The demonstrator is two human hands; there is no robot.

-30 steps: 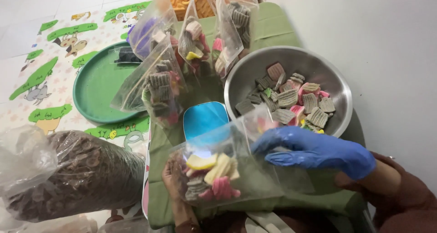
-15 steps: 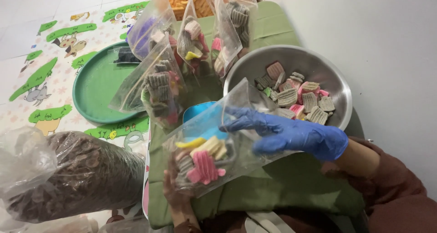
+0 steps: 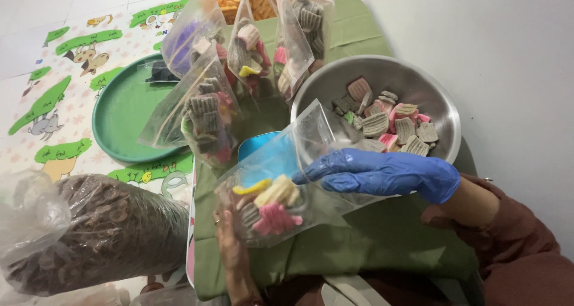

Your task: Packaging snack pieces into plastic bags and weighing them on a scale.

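clear plastic bag (image 3: 281, 189) of pink, yellow and grey ridged crackers, tilted over green cloth | bare left hand (image 3: 230, 246) cups its bottom from below, fingers closed on it | blue-gloved right hand (image 3: 382, 174) pinches its open mouth | round steel bowl (image 3: 442, 111) of crackers just beyond right hand | filled bags (image 3: 206, 111) beyond left hand

I grip a clear pouch (image 3: 281, 192) of pink, yellow and grey pieces; four filled clear pouches (image 3: 206, 117) stand beyond it, a big brown-filled bag (image 3: 101, 228) leftward.
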